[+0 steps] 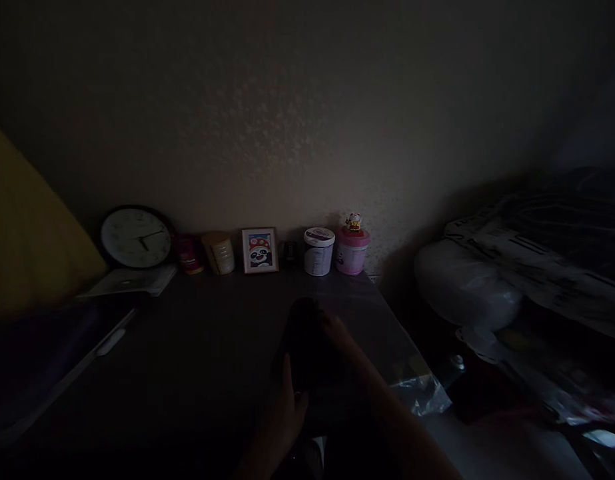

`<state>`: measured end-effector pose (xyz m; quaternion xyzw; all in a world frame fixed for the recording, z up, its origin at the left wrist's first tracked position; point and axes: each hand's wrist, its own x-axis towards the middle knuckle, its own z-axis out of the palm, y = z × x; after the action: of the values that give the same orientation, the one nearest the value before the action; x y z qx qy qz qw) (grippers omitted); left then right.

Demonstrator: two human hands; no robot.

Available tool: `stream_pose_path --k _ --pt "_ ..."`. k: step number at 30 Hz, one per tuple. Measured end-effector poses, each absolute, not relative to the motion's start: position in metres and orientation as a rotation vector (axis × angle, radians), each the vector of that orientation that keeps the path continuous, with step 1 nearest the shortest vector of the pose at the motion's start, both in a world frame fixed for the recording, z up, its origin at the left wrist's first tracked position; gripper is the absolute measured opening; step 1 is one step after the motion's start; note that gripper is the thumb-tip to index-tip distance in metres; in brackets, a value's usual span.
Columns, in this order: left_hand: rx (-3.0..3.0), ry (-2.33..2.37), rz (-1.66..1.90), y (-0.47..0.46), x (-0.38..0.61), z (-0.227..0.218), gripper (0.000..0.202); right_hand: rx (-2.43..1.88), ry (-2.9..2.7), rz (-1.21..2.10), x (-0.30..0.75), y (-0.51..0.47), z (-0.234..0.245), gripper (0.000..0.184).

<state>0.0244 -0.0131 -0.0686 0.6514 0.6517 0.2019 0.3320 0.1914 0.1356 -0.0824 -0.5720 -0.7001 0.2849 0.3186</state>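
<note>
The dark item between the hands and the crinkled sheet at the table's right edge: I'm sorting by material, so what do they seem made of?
Dark item: perhaps matte fabric, as no highlights show, but too dim to tell. Crinkled sheet: probably thin, glossy plastic, given its bright creases.

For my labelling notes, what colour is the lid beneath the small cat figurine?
The lid is pink; see the head view.

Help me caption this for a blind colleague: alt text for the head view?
A person's left hand and right hand are at a black object, too dark to identify, on a dim desk. Behind it stand a round clock, a framed panda picture and a pink-lidded tub topped by a lucky-cat figurine.
</note>
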Motion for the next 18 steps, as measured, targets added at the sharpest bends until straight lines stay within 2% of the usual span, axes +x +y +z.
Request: stream_pose_path --k 8,14,18 --pt "1.663 1.658 0.543 -0.014 0.025 -0.062 0.068 -1.51 -1.777 0.687 0.185 0.133 -0.087 0.046" --pt "1.624 1.668 0.565 -0.011 0.022 -0.07 0.068 -1.462 -1.72 0.633 0.174 0.127 -0.093 0.042" --pt "1.676 1.696 0.572 -0.009 0.018 -0.074 0.069 -1.303 -1.697 0.415 0.153 0.109 -0.095 0.033"
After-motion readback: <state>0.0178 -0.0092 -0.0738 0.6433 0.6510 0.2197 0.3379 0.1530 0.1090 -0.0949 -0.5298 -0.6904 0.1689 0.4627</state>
